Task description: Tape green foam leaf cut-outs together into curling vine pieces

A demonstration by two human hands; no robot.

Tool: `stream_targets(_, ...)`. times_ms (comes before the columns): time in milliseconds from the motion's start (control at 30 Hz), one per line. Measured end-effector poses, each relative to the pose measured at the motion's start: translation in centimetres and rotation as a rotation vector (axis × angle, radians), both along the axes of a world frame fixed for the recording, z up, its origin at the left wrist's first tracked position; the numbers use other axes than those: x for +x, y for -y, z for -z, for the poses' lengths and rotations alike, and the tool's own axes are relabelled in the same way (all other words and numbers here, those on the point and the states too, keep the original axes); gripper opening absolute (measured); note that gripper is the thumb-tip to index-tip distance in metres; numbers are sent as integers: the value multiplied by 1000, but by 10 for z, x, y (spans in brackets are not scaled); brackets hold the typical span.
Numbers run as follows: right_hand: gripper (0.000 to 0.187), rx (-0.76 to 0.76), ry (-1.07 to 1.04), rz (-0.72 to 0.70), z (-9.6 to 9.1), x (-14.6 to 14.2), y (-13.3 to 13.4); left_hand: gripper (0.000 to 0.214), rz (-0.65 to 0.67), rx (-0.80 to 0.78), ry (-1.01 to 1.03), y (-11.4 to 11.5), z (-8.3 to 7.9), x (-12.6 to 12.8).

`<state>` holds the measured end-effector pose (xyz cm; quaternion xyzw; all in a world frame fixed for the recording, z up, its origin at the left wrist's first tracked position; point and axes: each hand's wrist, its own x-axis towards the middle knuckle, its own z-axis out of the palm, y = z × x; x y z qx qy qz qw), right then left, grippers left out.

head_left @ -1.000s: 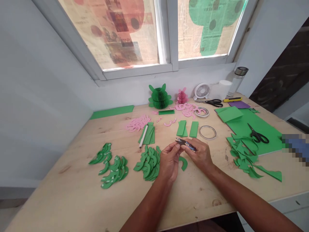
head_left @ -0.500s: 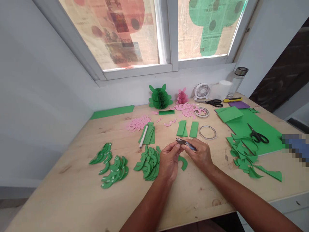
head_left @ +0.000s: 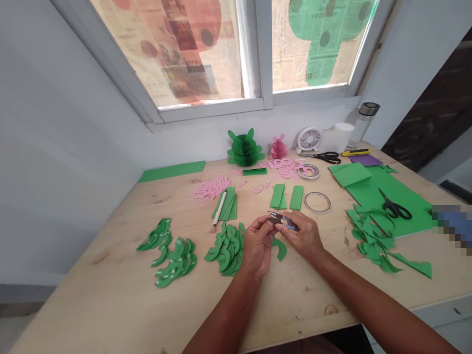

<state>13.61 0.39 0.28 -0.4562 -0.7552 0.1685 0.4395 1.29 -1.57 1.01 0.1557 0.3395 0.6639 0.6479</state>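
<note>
My right hand (head_left: 305,236) is closed round a pair of thread snips (head_left: 283,221), whose dark blades point left and stand apart. Close against the snips, my left hand (head_left: 260,238) has its thumb and fingers pinched together; whatever is in the pinch is too small to make out. Both hands are raised over the table's middle. A single green paper arc (head_left: 280,250) lies partly hidden behind my left hand. Just left of that hand is a pile of green paper arcs (head_left: 229,250). Farther left, more arcs with small white strips (head_left: 176,263) lie in overlapping groups.
Green scraps (head_left: 370,238) and black scissors (head_left: 396,209) lie to the right, the scissors on green sheets (head_left: 409,196). A tape roll (head_left: 317,193), folded green strips (head_left: 296,197) and a white pen (head_left: 220,209) are beyond my hands. Paper ornaments (head_left: 245,150) stand by the wall.
The blades of the snips have spread apart in my right hand, where they were nearly together before. Both hands stay in almost the same place.
</note>
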Motion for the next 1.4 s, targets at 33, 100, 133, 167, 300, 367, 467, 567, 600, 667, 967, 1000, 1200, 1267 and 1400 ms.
stream_targets(33,25,0,1,-7,0,0,0,14,0,3,1,0,0,0)
stream_targets(100,24,-2,-2,-20,-1,0,1,14,8,12,-2,0,0,0)
stream_targets(133,23,-4,-8,-24,-1,1,1,14,16,17,-5,0,0,0)
stream_targets(167,23,-7,-16,-30,-1,1,1,14,25,24,-9,0,-1,0)
stream_targets(300,23,-28,-55,-70,-1,1,0,12,64,47,-17,0,-3,-2)
stream_targets(367,22,-46,-74,-92,-1,2,-1,12,82,54,-16,0,-4,-2)
stream_targets(467,21,-80,-118,-115,-1,2,-2,11,116,61,-21,0,-4,-4)
stream_targets(567,23,-107,-149,-95,1,5,-5,12,139,50,-18,0,-3,-5)
stream_targets(600,24,-114,-146,-73,2,6,-6,14,141,41,-15,0,-3,-6)
stream_targets(667,25,-115,-121,-6,4,9,-10,16,141,19,-11,0,-2,-7)
stream_targets(967,33,-41,268,410,10,46,-36,19,95,-30,-37,-1,0,-11)
stream_targets(1000,33,-32,305,451,10,52,-38,19,88,-28,-48,-1,0,-11)
stream_targets(1200,31,-124,560,586,11,69,-44,17,65,-2,-114,0,0,-9)
stream_targets(1267,31,-139,616,599,11,69,-43,16,52,11,-140,0,0,-9)
stream_targets(1400,31,-148,664,616,13,70,-43,16,40,22,-160,0,1,-9)
